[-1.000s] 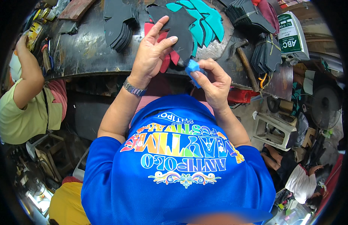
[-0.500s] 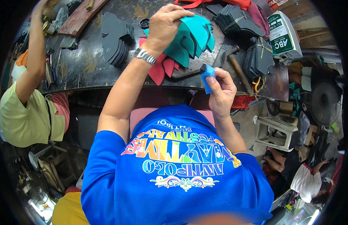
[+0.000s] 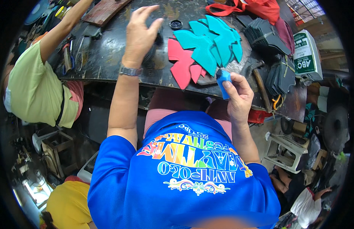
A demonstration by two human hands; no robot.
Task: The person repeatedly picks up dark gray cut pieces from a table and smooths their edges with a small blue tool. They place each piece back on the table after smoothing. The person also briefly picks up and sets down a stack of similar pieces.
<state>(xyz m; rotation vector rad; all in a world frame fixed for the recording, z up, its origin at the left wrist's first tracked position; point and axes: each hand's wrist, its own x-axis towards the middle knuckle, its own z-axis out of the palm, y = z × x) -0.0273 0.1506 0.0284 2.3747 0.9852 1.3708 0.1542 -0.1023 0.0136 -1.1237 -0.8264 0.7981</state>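
Over the dark table, my left hand [image 3: 142, 36] is raised with thumb and fingers apart, holding nothing; a dark stack behind it is mostly hidden. My right hand [image 3: 241, 95] pinches a small blue sponge [image 3: 225, 87] with a blackened upper end, near the table's front edge. Just beyond the sponge lie several overlapping teal leaf-shaped cutouts [image 3: 202, 49]. Pink-red cutouts [image 3: 181, 63] of similar shape lie to their left, partly covered. Between my left hand and the teal pieces sits a small round black container [image 3: 176, 24].
A hammer [image 3: 261, 84] and orange-handled scissors [image 3: 276, 102] lie right of my right hand. Tied dark grey stacks [image 3: 266, 36], a red bag [image 3: 261, 9] and a white-green box [image 3: 305, 53] stand beyond. On the left, a co-worker's arm [image 3: 62, 28] reaches over the table beside a wooden board [image 3: 104, 11].
My left hand has let go of the teal cutouts and moved left, away from them. My right hand still holds the sponge. The view has shifted, so the table's things appear farther right.
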